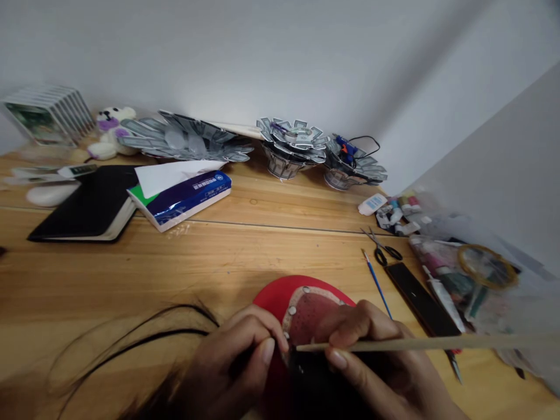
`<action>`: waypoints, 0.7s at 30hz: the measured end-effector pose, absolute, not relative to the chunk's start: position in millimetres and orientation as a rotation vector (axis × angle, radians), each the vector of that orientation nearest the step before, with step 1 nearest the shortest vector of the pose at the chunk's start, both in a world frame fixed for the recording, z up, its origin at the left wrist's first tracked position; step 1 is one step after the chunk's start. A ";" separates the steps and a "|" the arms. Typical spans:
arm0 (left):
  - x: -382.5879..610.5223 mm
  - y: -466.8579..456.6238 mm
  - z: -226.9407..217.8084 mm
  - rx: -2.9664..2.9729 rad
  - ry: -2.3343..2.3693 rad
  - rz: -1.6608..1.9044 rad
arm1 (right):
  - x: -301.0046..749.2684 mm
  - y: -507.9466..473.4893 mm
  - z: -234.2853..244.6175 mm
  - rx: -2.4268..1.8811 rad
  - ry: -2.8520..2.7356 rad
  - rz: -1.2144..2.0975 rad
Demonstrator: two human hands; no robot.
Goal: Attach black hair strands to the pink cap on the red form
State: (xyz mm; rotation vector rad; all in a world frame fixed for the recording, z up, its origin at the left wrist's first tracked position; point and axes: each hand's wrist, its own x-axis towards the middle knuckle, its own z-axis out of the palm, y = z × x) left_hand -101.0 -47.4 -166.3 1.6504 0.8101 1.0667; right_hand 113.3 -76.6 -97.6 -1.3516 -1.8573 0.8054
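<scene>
At the bottom of the view my left hand (236, 356) is closed, thumb and fingers pinched at the edge of a rounded red form (273, 291). What lies between those fingertips is hidden. Dark hair strands (161, 335) curve leftward from behind this hand. My right hand (376, 356) grips a thin pale wooden stick (420, 344), whose pointed tip is close to the left fingertips. On the red form lies a piece of fine mesh with a pale border (301, 297), held by several round-headed pins. Black material below the stick's tip is too dark to make out.
On the right lie scissors (381, 248), a blue paintbrush (377, 283), a dark flat case (420, 297) and plastic bags (485, 280). A tissue pack (188, 198) and black notebook (94, 204) are left. Several paper-covered bowl shapes (284, 166) stand along the wall.
</scene>
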 end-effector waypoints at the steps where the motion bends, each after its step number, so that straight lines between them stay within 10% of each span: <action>1: -101.4 -47.3 -165.8 1.572 0.830 1.044 | 112.3 -75.9 -97.9 -1.346 -1.851 0.822; 21: -101.0 -39.9 -148.5 1.498 0.902 1.014 | 102.8 -71.2 -97.7 -1.239 -1.861 0.878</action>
